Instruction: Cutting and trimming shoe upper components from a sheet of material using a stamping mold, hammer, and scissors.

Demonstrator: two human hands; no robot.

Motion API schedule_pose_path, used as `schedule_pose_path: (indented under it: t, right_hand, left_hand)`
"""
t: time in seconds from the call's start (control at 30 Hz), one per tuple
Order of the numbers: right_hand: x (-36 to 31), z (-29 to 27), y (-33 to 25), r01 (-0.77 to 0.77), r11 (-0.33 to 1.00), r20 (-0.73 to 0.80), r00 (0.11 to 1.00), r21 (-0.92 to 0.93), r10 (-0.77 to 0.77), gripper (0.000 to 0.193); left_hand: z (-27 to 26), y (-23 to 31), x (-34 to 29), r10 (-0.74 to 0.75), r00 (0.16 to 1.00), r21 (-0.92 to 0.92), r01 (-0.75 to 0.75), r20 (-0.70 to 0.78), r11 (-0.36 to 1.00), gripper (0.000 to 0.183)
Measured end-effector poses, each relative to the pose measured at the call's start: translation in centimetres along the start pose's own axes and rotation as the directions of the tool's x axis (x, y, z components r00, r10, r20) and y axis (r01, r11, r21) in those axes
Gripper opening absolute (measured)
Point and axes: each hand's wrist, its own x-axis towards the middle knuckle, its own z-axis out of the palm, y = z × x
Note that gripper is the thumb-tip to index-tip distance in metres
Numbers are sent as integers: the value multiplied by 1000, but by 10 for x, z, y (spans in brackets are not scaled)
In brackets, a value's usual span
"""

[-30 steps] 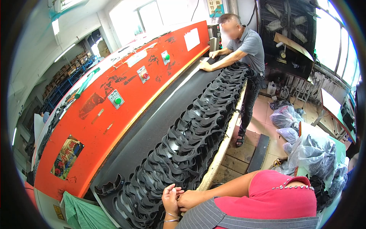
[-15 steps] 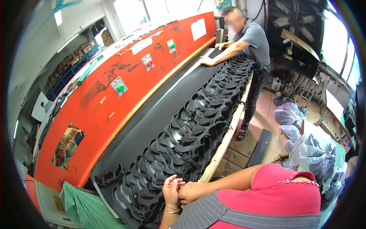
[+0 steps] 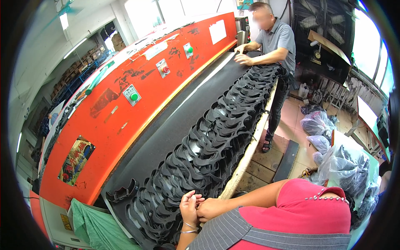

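Note:
My left hand (image 3: 189,206), with bracelets at its wrist, is raised beside the near end of a long pile of black cut-out strips (image 3: 196,146). Its fingers are loosely bent and apart, with nothing visible in them. Right against it, my right hand (image 3: 206,209) reaches in from the right with its fingers curled. Whether it grips anything is hidden behind the left hand. The curved strips are layered along the black sheet (image 3: 166,121) on the bench. At the far end another person in a grey shirt rests both hands (image 3: 243,57) on that sheet.
A large orange machine beam (image 3: 137,91) with green and red buttons runs along the left. The bench's pale edge (image 3: 246,154) borders the pile. Green cloth (image 3: 98,225) hangs at the near left. Filled plastic bags (image 3: 346,166) stand at the right; a dark plank (image 3: 286,160) lies on the floor.
The other person has straightened up and drawn both hands back toward the far end of the sheet. My two hands have stayed together in nearly the same place.

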Motion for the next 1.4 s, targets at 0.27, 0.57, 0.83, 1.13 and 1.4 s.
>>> schedule_pose_path:
  t: [0.27,0.57,0.83,1.13,1.4]
  right_hand:
    - [-1,-4,-3,44,999,-65,997,0,-44,24]
    - [-1,0,0,43,999,-68,997,-7,-43,24]
    - [-2,-2,-2,45,999,-57,997,14,-44,25]
    - [-1,2,0,38,999,-55,998,-17,-39,24]
    - [1,6,3,38,999,-65,997,-18,-39,26]
  left_hand:
    - [-1,-1,0,12,1000,-3,-12,7,1000,22]
    - [0,0,-1,1,1000,-25,-1,3,1000,23]
    - [-2,-2,0,10,1000,-33,-10,5,999,23]
    - [0,0,-1,9,1000,-24,-9,1,1000,23]
    - [-1,0,0,11,1000,-18,-11,4,1000,23]
